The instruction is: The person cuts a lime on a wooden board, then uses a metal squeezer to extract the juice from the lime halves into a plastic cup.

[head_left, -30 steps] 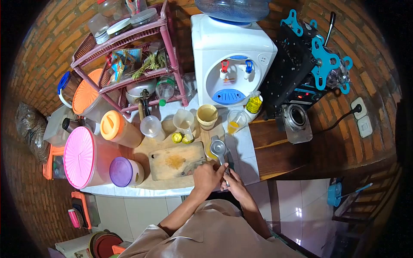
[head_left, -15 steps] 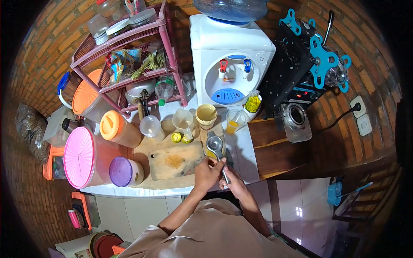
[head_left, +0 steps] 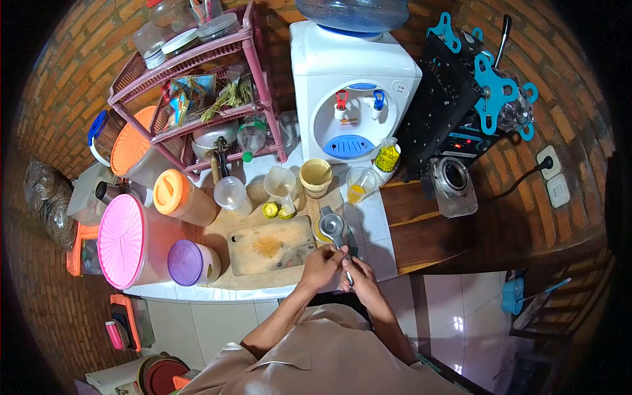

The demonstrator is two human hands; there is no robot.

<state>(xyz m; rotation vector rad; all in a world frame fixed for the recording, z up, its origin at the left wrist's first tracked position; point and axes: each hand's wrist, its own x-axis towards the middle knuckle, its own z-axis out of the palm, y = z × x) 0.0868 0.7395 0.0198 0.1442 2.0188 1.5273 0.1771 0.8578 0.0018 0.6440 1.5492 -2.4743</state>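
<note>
A grey metal citrus squeezer point(head_left: 332, 225) is held low over the counter edge, its round cup pointing away from me. My right hand point(head_left: 361, 277) is closed around the end of its handles. My left hand point(head_left: 322, 266) has its fingers pinched on the handle just below the cup. Partly hidden under the squeezer is a dish with something yellow point(head_left: 318, 230). Left of my hands lies a wooden cutting board point(head_left: 271, 247) with a wet orange-brown patch. Squeezed green-yellow citrus halves point(head_left: 270, 210) sit behind the board.
Behind stand a clear measuring jug point(head_left: 280, 180), a cream tub point(head_left: 316, 176) and a clear cup with orange liquid point(head_left: 359, 187). A white water dispenser point(head_left: 352, 72) is at the back. Lidded containers point(head_left: 122, 241) crowd the left, below a pink rack point(head_left: 247, 59). A black machine point(head_left: 438, 99) stands right.
The squeezer has shifted slightly toward me and to the right, along with both hands. Its cup sits a little lower in view. The other things have stayed put.
</note>
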